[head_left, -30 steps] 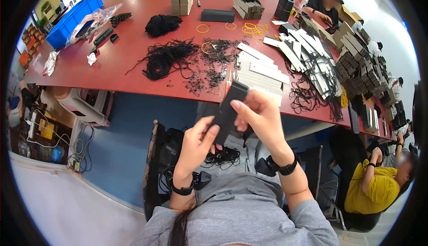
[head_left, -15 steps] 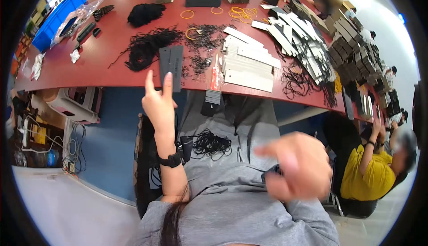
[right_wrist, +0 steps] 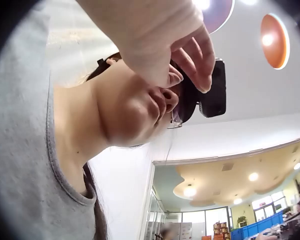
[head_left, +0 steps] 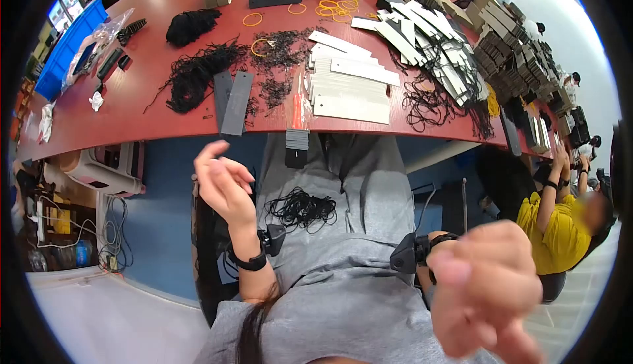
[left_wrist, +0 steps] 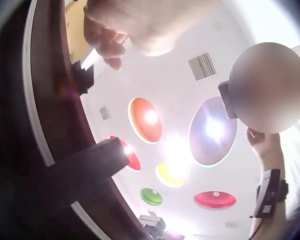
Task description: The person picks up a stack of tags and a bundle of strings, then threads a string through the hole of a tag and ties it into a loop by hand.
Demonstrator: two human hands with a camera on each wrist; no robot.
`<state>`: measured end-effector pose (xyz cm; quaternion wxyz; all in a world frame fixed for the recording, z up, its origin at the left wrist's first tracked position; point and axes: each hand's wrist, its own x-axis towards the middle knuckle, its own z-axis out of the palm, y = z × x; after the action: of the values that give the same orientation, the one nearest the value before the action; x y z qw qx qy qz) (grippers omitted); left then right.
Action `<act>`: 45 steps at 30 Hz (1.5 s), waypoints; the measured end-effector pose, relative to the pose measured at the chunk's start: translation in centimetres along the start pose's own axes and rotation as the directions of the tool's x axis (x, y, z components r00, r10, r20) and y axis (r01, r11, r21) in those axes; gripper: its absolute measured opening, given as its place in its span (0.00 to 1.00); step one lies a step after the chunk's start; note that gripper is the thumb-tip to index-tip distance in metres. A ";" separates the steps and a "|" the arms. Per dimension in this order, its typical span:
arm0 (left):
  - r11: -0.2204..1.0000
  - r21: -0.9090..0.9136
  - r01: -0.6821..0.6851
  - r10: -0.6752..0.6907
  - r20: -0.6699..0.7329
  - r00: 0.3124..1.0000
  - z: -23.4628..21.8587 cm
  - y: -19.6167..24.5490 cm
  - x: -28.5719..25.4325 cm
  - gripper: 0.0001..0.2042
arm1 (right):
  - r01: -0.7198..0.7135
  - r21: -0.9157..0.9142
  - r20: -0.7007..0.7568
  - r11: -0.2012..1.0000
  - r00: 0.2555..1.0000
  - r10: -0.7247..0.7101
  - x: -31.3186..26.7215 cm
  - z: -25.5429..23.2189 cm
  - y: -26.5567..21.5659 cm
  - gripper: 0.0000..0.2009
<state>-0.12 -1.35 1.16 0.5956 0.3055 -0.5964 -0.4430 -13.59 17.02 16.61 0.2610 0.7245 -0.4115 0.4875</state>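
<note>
My left hand (head_left: 225, 184) is in the air just short of the table's front edge, fingers loosely bent around nothing. Beyond its fingertips, two dark flat strips (head_left: 237, 105) with a hole near one end lie overlapping on the table. My right hand (head_left: 491, 285) is raised close to the head camera, fingers loosely bent with nothing visible in them. The right wrist view has this right hand (right_wrist: 190, 60) up in front of the face. A tangle of black cords (head_left: 302, 208) lies on the lap.
Over the front edge of the red table (head_left: 132, 117) juts a stack of dark strips (head_left: 297, 148). White strips (head_left: 349, 90) lie behind it. Black cord bundles (head_left: 198, 74), yellow rings (head_left: 336, 10) and a blue bin (head_left: 69, 51) are farther back. A person in yellow (head_left: 550, 232) sits at right.
Both hands held a dark strip over the lap; dark strips now lie on the table. My left hand has drawn back from them, and my right hand has risen toward the face.
</note>
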 end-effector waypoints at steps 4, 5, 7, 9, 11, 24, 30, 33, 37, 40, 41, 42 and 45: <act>0.989 -0.052 0.142 -0.113 0.369 0.923 -0.8 -0.2 -0.8 0.13 | -0.594 -0.346 -0.131 0.726 0.797 0.590 -2.7 3.0 2.6 0.11; 0.986 -0.070 0.153 -0.106 0.447 0.888 -0.4 -0.2 -0.6 0.10 | -0.561 -0.357 -0.002 0.747 0.800 0.600 -5.2 3.6 6.1 0.12; 0.996 0.027 0.084 -0.086 0.528 0.845 0.1 -0.3 -0.5 0.10 | -0.407 -0.479 0.116 0.777 0.849 0.516 -8.5 5.0 9.6 0.12; 0.990 0.055 0.132 -0.141 0.515 0.846 0.3 -0.7 -0.8 0.10 | -0.388 -0.550 0.142 0.740 0.829 0.541 -9.3 5.8 10.9 0.12; 0.972 -0.036 0.234 -0.179 0.536 0.825 0.6 -0.8 -1.1 0.10 | -0.352 -0.648 0.182 0.675 0.789 0.587 -10.0 6.3 11.3 0.13; 0.931 -0.172 0.323 -0.169 0.581 0.796 -0.3 -1.6 -0.4 0.18 | -0.514 -0.480 0.314 0.711 0.656 0.687 -8.2 4.9 11.4 0.12; 0.922 -0.103 0.374 -0.231 0.629 0.742 -1.0 -2.5 -0.3 0.17 | -0.849 -0.068 0.464 0.524 0.438 0.770 -8.7 6.0 6.5 0.08; 0.929 -0.043 0.367 -0.258 0.635 0.728 -0.8 -2.4 -0.2 0.16 | -0.896 -0.062 0.499 0.440 0.355 0.791 -11.0 8.2 6.5 0.09; 0.943 0.000 0.333 -0.267 0.602 0.753 -0.6 -2.6 -0.4 0.14 | -0.880 -0.060 0.477 0.471 0.389 0.788 -12.5 9.5 7.0 0.08; 0.954 0.028 0.297 -0.257 0.585 0.770 -0.6 -2.6 -0.3 0.11 | -0.854 -0.045 0.460 0.518 0.443 0.770 -12.7 10.3 6.8 0.07; 0.954 0.028 0.298 -0.258 0.584 0.770 -0.7 -2.5 -0.3 0.11 | -0.845 -0.038 0.458 0.533 0.460 0.761 -12.8 10.6 6.8 0.07; 0.958 0.044 0.285 -0.257 0.577 0.775 -0.8 -2.2 -0.2 0.11 | -0.849 -0.064 0.470 0.524 0.438 0.767 -13.1 10.7 7.0 0.07; 0.964 0.050 0.263 -0.244 0.565 0.788 -0.8 -2.0 0.0 0.09 | -0.865 -0.042 0.465 0.501 0.426 0.776 -13.1 10.8 7.1 0.07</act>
<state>0.33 -2.28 -0.68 0.3317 0.2279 -0.6925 -0.5988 -16.77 9.32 0.17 -0.1833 0.5389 -0.7065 0.4205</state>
